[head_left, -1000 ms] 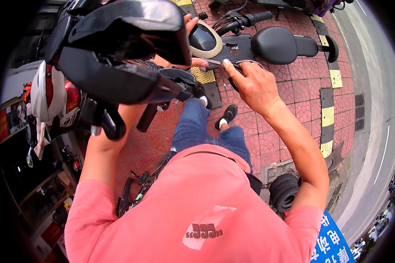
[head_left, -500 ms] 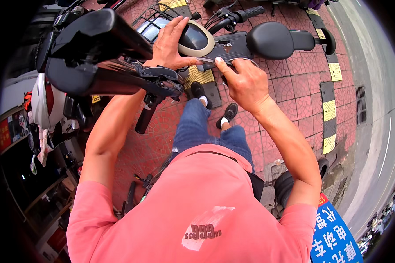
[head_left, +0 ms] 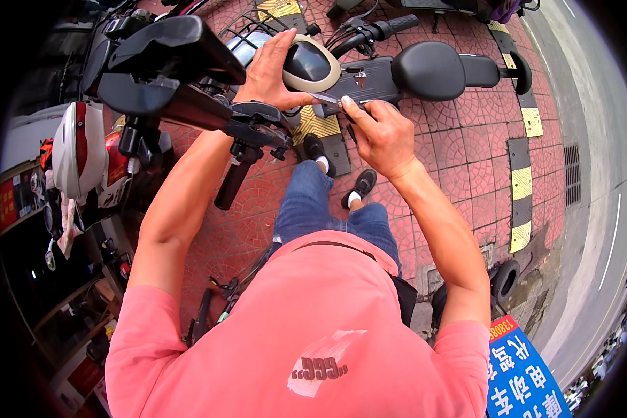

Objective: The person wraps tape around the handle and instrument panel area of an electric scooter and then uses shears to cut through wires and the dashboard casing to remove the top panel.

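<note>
A slim, silvery metal tool (head_left: 325, 97), its exact kind unclear, slants from the right hand (head_left: 386, 136) toward the left thumb (head_left: 300, 99).

Site is an outdoor roadside pavement, evidenced by red paving tiles (head_left: 481, 164) bordering a grey road (head_left: 592, 244). A scooter (head_left: 428, 70) and tyres (head_left: 496, 285) stand there. The dim left margin appears to show shopfront shelves (head_left: 73, 302).

Arms (head_left: 181, 195) reach forward, left hand (head_left: 266, 78) spread, right hand (head_left: 386, 134) curled.
</note>
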A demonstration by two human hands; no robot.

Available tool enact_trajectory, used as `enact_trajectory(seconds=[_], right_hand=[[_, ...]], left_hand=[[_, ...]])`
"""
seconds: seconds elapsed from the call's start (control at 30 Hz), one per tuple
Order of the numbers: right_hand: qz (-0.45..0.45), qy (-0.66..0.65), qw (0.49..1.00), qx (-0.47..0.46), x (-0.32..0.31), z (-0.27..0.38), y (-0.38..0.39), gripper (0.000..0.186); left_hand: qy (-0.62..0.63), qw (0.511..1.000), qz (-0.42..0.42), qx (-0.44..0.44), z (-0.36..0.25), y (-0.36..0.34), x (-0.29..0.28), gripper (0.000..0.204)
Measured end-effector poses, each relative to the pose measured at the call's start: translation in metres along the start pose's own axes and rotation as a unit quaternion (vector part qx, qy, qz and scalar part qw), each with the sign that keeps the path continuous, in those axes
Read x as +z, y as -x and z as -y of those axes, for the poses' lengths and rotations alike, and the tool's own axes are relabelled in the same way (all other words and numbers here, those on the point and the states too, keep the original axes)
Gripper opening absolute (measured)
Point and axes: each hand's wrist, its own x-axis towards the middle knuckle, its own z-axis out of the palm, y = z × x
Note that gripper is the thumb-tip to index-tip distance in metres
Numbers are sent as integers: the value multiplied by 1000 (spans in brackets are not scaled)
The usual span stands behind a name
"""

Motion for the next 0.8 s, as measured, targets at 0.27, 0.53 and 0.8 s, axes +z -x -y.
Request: enact_trajectory(seconds=[0.27, 0.53, 0.8], right_hand=[[-17, -20, 1000, 10, 7, 0, 3, 59], [-8, -24, 1000, 7, 6, -2, 1, 57], [41, 116, 991, -47, -19, 6, -18, 50]], left_hand=[[9, 1000, 7, -23, -4, -1, -4, 135], [-2, 1000, -8, 0, 1, -1, -1, 132], [-7, 1000, 22, -6, -5, -5, -1, 146]])
